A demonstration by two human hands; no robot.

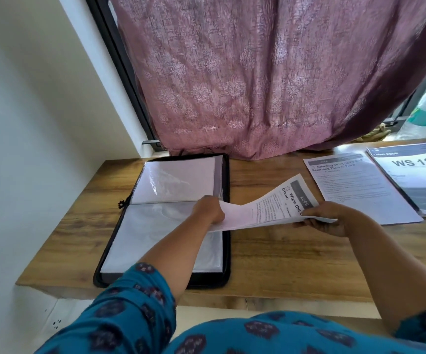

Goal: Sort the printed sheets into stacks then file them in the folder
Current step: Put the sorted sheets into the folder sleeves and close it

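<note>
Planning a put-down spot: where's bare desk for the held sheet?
Bare wood lies between the open folder and the "Charging" stack, under the held sheet, and along the desk's near edge. The right end is crowded: that stack overlaps the WS 18 stack.

1. One camera is sitting on the person's head, looking forward and down.
2. It is looking from close above the counter (270, 256), which is filling the middle.
3. It is facing a curtain (258, 80) just behind.
</note>
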